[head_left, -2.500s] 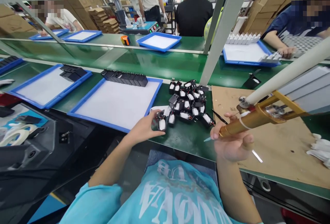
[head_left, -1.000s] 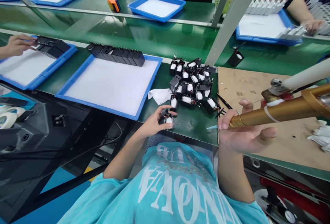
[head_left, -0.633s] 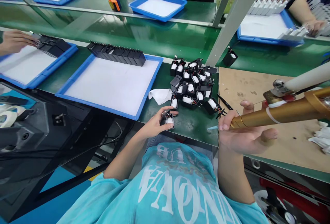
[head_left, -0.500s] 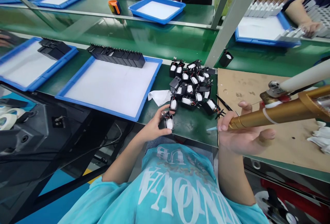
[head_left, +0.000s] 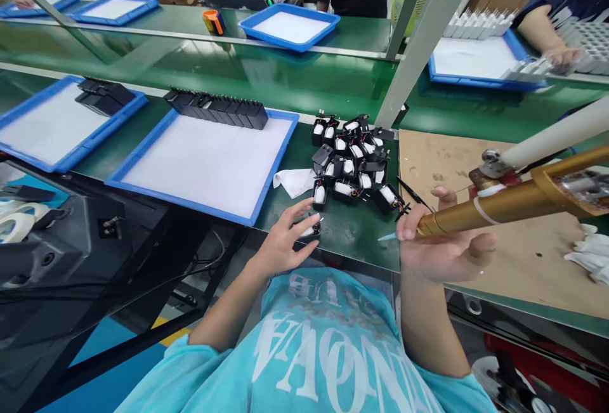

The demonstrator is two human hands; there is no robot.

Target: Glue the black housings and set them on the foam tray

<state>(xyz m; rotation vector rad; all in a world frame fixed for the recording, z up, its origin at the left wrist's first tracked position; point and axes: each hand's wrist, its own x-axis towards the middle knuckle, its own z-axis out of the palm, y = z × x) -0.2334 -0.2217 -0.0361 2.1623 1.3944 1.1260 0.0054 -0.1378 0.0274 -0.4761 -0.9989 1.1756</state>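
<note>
My left hand [head_left: 285,238] is at the table's front edge, its fingers spread over a small black adapter case [head_left: 311,231]. The fingers partly hide that case, and a metal pin and some white filling show. My right hand [head_left: 440,245] is wrapped round the front of a gold glue dispensing gun [head_left: 490,210], with some fingers held off it. The gun's light blue tapered nozzle [head_left: 387,236] points left above the green table. Beyond both hands lies a cluster of black adapter cases [head_left: 349,165] with white parts and wires.
A blue tray [head_left: 200,165] with a row of black cases stands left, another tray [head_left: 57,127] beyond it. A white cloth [head_left: 294,181] and black tweezers [head_left: 413,191] flank the cluster. Cardboard [head_left: 476,159] covers the right side. A metal post [head_left: 419,39] rises behind. Co-workers sit opposite.
My left hand has loosened from the adapter case and its fingers have spread. The case is tipped over from its upright position. My right hand keeps the gun nearly still.
</note>
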